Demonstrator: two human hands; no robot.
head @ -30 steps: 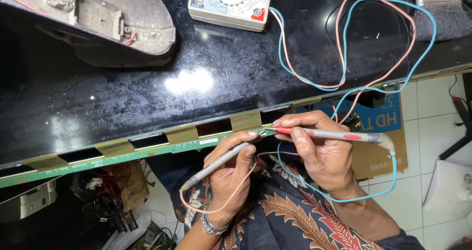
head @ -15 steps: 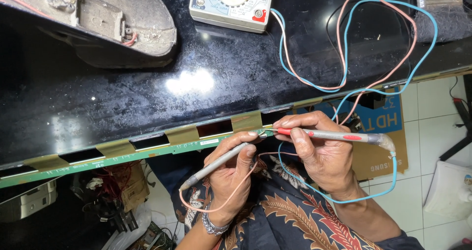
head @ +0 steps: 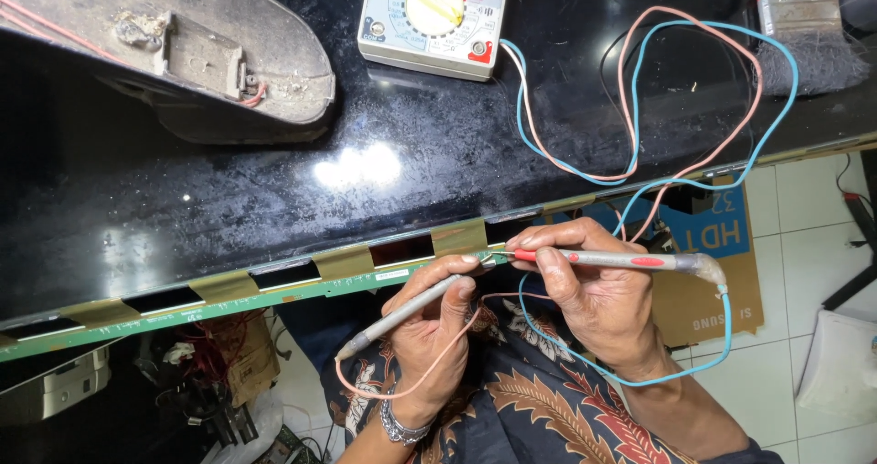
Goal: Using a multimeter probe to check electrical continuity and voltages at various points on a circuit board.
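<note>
Head view shows me the narrow green circuit strip (head: 274,295) running along the near edge of the big black glossy panel (head: 274,199); I take that strip as my landmark. My left hand (head: 434,332) is closed around a grey probe with a pink lead (head: 402,311), and my right hand (head: 594,295) pinches a grey probe with red marks and a blue lead (head: 612,259). Both tips meet the strip at its right part, close together, presumably to bridge two contacts. Above the strip, the leads loop back to a pale analogue multimeter (head: 434,21). Up and left lies a dusty grey plastic stand (head: 183,53); up and right, a red-handled brush (head: 804,26).
</note>
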